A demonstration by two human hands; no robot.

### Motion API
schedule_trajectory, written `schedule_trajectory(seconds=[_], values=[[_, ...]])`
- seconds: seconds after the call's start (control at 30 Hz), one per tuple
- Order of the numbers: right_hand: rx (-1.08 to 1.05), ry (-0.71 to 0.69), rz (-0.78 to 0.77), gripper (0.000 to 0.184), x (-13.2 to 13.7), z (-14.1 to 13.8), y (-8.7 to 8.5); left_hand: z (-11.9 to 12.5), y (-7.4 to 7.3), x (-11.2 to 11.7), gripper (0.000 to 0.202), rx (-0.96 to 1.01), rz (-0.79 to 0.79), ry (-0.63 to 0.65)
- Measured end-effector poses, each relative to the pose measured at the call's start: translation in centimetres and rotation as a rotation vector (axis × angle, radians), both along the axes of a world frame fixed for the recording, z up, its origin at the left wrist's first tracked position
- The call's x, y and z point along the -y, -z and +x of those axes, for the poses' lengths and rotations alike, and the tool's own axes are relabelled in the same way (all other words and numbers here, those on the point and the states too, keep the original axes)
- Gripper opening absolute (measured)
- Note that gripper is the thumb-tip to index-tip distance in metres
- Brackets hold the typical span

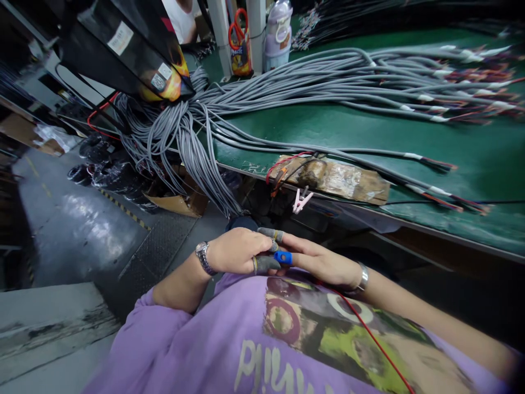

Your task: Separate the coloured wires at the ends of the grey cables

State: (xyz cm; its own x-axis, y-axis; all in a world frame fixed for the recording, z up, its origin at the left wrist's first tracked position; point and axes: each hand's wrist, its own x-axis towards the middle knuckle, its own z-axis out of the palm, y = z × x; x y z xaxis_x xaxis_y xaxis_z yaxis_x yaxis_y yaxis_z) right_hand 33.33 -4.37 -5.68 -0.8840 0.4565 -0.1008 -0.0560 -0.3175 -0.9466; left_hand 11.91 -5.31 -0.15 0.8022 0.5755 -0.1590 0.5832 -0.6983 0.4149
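Observation:
My left hand (235,250), with a watch at its wrist, is closed with its fingertips at the end of a blue finger sleeve (283,257). That sleeve is on a finger of my right hand (324,264). Its fingers are stretched toward the left hand, and a bracelet is round the wrist. Grey finger cots (264,265) cover several fingertips. Both hands meet in front of my purple shirt (197,339), below the table edge. A thin red wire (369,323) runs down over the shirt from near the right hand; its upper end is hidden.
Grey cables (262,90) lie across the green table (369,131) and hang over its near edge. A taped board (348,180) and a pink clip (301,201) are at that edge. Behind are a black bag (118,54), red-handled scissors (238,30) and a cup (279,35).

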Motion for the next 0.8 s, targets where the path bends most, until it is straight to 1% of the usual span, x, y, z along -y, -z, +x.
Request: schedule_trajectory(seconds=[0.13,0.3,0.4,0.57,0.63,0.8], values=[[-0.004,0.001,-0.04,0.066,0.1,0.0,0.1,0.1,0.6,0.0,0.029,-0.012,0.074,0.032],[-0.004,-0.007,-0.057,0.066,0.1,0.0,-0.1,0.1,1.5,0.3,0.034,0.013,0.146,0.032],[-0.009,-0.016,-0.053,0.065,0.1,0.0,-0.1,0.0,1.6,0.4,0.04,0.047,0.152,0.033],[-0.019,0.014,-0.061,0.066,0.2,0.0,-0.1,0.0,1.4,0.5,0.049,0.084,0.17,0.063],[-0.022,0.009,-0.065,0.066,0.2,0.0,-0.2,0.1,1.5,0.6,0.048,0.082,0.187,0.072],[-0.055,-0.023,-0.078,0.068,0.4,-0.2,-0.4,0.6,1.9,0.7,0.039,0.06,0.219,0.091]])
